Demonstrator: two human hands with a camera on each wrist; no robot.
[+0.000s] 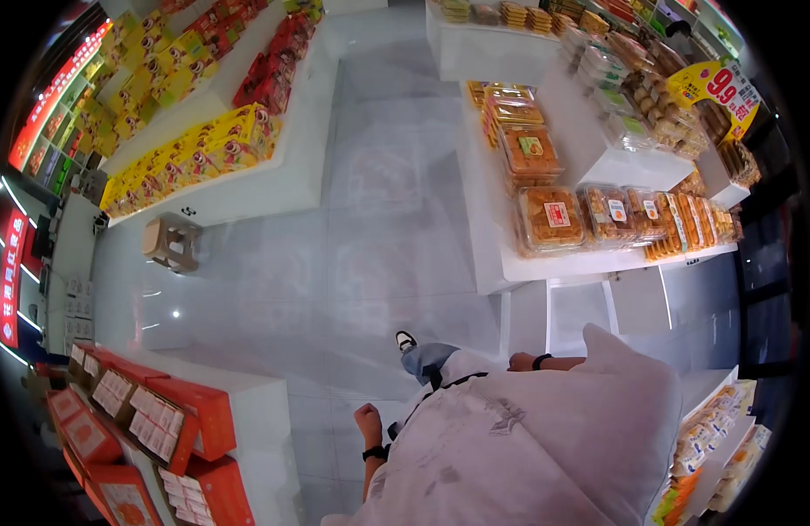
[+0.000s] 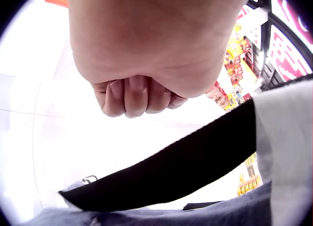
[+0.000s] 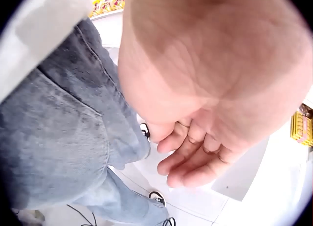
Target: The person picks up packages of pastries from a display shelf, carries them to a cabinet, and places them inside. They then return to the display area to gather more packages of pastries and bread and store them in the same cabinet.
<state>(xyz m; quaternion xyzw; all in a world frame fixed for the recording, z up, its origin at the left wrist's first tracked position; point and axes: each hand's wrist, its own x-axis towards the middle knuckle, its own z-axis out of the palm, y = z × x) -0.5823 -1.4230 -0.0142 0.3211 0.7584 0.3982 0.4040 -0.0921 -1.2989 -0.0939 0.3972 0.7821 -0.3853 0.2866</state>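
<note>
The left hand [image 1: 368, 425] hangs at the person's left side, beside the light shirt [image 1: 510, 421]. In the left wrist view the fingers of this hand [image 2: 137, 96] are curled in toward the palm and hold nothing. A black strap [image 2: 171, 162] crosses below it, near the blue jeans [image 2: 195, 216]. On the other side, the right hand [image 1: 521, 361] is held out in front of the shirt. The right wrist view has the right hand [image 3: 200, 142] beside the jeans [image 3: 58, 123], its fingers loosely bent and nothing in them.
Packaged pastries [image 1: 554, 219] stand on a white display [image 1: 501, 263] at the right. Yellow boxes [image 1: 195, 167] line a shelf at the upper left, with a small stool [image 1: 171, 244] below. Red boxes [image 1: 199, 412] are at the lower left. Grey tiled floor [image 1: 370, 254] runs between the displays.
</note>
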